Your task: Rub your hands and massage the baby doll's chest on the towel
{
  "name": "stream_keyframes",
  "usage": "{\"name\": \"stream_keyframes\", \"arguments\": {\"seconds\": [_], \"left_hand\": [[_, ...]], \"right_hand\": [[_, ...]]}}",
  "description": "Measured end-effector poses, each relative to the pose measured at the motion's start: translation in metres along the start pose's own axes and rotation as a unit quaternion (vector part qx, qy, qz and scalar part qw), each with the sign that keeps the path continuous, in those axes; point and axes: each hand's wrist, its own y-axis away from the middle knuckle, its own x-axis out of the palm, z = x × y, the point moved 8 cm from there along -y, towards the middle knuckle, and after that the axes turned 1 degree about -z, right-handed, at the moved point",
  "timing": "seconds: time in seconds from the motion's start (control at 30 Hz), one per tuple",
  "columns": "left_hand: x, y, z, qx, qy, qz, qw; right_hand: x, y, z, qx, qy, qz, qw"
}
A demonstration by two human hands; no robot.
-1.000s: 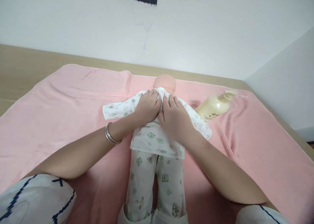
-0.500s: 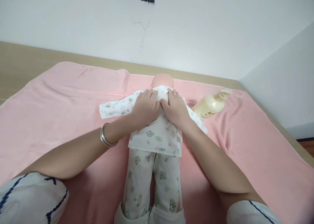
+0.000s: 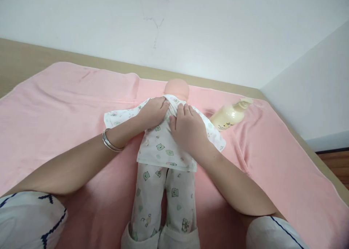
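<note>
Two-handed, rests flat, empty right hand (image 3: 191,130) and curved left hand (image 3: 153,112) on shirt (image 3: 163,152) of doll (image 3: 176,89), left grip unclear.

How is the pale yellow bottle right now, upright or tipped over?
Tipped over: the bottle lies slantwise on the pink blanket, its long body stretched sideways and its neck end toward the picture's right.

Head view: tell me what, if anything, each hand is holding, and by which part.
No clear hold: the left hand and right hand lie on the upper part of the printed shirt; whether either pinches it cannot be told.
</note>
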Motion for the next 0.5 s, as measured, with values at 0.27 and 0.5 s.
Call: {"name": "stream_keyframes", "arguments": {"seconds": [0.27, 0.5], "left_hand": [[0.000, 0.044, -0.050, 0.096, -0.131, -0.005, 0.987], [-0.002, 0.033, -0.039, 0.033, -0.038, 0.041, 0.998]], "right_hand": [[0.013, -0.038, -0.041, 0.038, -0.141, 0.046, 0.988], [0.015, -0.039, -0.038, 0.009, -0.105, 0.054, 0.993]]}}
